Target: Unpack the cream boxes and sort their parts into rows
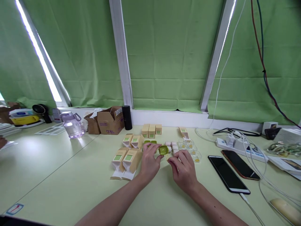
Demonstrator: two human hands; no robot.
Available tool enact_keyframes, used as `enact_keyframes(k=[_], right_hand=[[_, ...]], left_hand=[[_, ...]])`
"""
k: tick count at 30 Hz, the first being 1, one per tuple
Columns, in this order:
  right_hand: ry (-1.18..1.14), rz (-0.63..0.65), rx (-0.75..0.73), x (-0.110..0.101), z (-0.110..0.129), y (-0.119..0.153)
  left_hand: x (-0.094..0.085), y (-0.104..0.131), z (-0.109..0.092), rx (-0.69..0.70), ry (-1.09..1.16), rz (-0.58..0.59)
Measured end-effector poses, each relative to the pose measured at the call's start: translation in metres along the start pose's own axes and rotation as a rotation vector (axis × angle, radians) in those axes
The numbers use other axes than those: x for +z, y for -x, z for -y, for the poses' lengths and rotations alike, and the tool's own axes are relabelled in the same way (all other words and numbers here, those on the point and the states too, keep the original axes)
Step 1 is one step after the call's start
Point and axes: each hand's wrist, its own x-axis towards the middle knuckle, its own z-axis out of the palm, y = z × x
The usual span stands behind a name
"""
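Between thumb and fingers, my left hand (150, 160) grips a small olive-green square container (163, 150), its hollow side facing me. My right hand (184, 171) is closed in a pinch on a small pale yellow piece (167, 156), just below and right of the container; its kind is too small to make out. More green containers (153, 142) sit behind my left fingers, partly hidden. Several pinkish-white cylinders (174, 143) stand beyond my hands. Clear plastic cups (196, 153) with yellow bits inside are grouped beside them, past my right hand.
Open beige cartons (130, 158) with green labels lie left of my hands; closed ones (151, 130) stand behind. Farther off are a brown cardboard box (110, 121), a black cylinder (127, 117) and a water bottle (72, 125). Phones (228, 174) and a cabled power strip (242, 149) lie right.
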Motion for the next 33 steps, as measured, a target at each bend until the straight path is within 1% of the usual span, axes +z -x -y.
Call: enact_keyframes(k=[4, 9, 12, 16, 19, 21, 26, 29, 33], right_hand=[[-0.005, 0.011, 0.013, 0.0, -0.001, 0.0], [-0.047, 0.05, 0.045, 0.009, -0.008, 0.003], [-0.022, 0.118, 0.088, 0.021, -0.017, 0.005], [0.059, 0.256, 0.132, 0.042, -0.029, 0.004], [0.187, 0.35, 0.124, 0.058, -0.034, 0.001], [0.27, 0.389, 0.113, 0.068, -0.036, -0.001], [0.331, 0.39, 0.118, 0.081, -0.038, -0.002], [0.335, 0.376, 0.132, 0.084, -0.038, -0.002], [0.337, 0.358, 0.145, 0.086, -0.039, -0.003]], left_hand=[[-0.002, -0.001, -0.003, -0.03, 0.028, -0.04], [-0.007, -0.006, -0.002, -0.083, 0.073, -0.149], [-0.01, -0.01, -0.001, -0.167, 0.123, -0.203], [-0.012, -0.012, -0.002, -0.265, 0.196, -0.236], [-0.01, -0.012, -0.002, -0.297, 0.233, -0.251], [-0.009, -0.011, -0.002, -0.302, 0.255, -0.265], [-0.005, -0.009, 0.001, -0.303, 0.303, -0.264], [-0.005, -0.008, 0.0, -0.304, 0.321, -0.247], [-0.008, -0.008, -0.006, -0.323, 0.372, -0.237]])
